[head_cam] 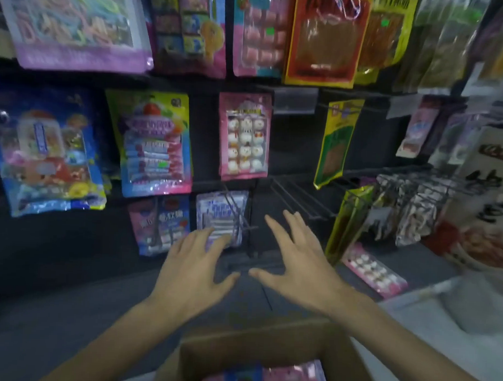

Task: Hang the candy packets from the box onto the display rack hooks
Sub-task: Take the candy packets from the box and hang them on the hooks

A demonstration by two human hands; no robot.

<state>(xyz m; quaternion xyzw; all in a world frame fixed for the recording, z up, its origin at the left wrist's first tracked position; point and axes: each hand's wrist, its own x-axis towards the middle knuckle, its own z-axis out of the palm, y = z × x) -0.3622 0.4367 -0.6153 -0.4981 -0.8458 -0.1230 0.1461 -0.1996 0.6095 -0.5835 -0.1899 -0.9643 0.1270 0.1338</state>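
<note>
Candy packets (269, 376) lie in the open box (253, 343) nearest you while your left hand (193, 271) and right hand (296, 266) hover spread and empty near the bare hooks (301, 202), so dip down, pinch one packet's header and thread it squarely.

Left hand (194, 269) and right hand (295, 263) reach forward, fingers spread, holding nothing.

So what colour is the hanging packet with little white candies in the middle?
That packet is pink, best seen in the head view.
</note>
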